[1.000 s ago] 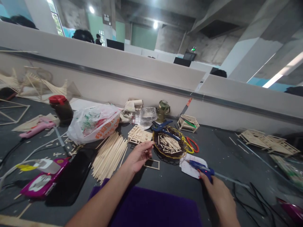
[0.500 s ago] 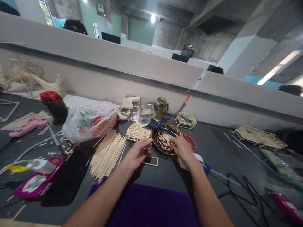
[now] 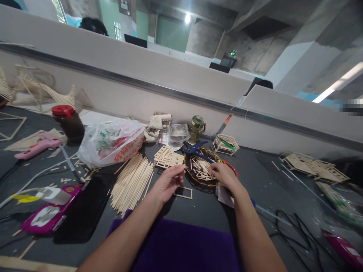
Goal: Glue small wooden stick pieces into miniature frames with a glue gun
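Note:
My left hand (image 3: 171, 183) is closed in a pinch above the table, left of a round basket (image 3: 195, 184). A tiny pale bit shows at its fingertips, too small to name. My right hand (image 3: 225, 176) reaches over the basket's right side, fingers bent together among short wooden stick pieces (image 3: 200, 168). What its fingertips hold, if anything, is hidden. Blue-handled pliers (image 3: 195, 148) lie across the basket's back rim. Below my left hand lies a small rectangular stick frame (image 3: 184, 193). A latticed wooden panel (image 3: 166, 156) is just behind that hand.
Long wooden sticks (image 3: 132, 183) lie in a pile at left, beside a black phone (image 3: 85, 211) and a plastic bag (image 3: 113, 141). A jug (image 3: 197, 128) and a stick model (image 3: 226, 144) stand behind the basket. Cables (image 3: 300, 234) and a pink power strip (image 3: 342, 245) are at right.
The whole view has shifted slightly, so things appear a little further right. My right hand stays at the basket, its wrist turned a bit. My left hand keeps its pinch.

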A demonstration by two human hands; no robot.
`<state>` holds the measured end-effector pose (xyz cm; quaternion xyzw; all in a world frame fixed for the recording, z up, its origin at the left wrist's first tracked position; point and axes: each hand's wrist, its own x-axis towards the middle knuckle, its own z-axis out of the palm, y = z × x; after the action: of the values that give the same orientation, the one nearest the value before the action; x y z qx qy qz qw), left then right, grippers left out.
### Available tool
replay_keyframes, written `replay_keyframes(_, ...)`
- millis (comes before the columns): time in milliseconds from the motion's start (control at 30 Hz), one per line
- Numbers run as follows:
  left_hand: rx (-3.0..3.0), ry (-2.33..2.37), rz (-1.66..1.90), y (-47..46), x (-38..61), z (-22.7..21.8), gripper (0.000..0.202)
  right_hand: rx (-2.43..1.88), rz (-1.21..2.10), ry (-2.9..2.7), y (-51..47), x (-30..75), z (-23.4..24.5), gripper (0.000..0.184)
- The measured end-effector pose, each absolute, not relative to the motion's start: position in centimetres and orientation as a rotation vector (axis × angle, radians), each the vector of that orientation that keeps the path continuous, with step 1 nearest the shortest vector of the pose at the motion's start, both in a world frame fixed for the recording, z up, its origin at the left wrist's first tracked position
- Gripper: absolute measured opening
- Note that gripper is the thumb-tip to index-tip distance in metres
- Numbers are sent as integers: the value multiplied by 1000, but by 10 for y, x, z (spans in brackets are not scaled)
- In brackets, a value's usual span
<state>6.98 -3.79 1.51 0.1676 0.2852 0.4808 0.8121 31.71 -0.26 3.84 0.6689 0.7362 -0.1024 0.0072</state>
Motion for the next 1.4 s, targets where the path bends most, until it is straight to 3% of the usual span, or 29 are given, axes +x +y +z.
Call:
replay_keyframes(533,377,625,1026,-38,70,14,18,2237,-52,2100,4,282,25,16)
replay_keyframes(1033,384,645,1025,-38,70,13,20,2820,-248,2334,-29,275,18,12)
replay_keyframes(1133,390,655,1029,-38,70,14,22,2846,-668,2616,-35,263,22,13)
replay_keyframes(1267,420,677,1021,-38,71,15,25,2617,-1706,2915,-46,236,31,18)
replay_keyframes(1400,452,699,1025,-39,71,16,27,2603,-2010,2897,-53,215,33,13)
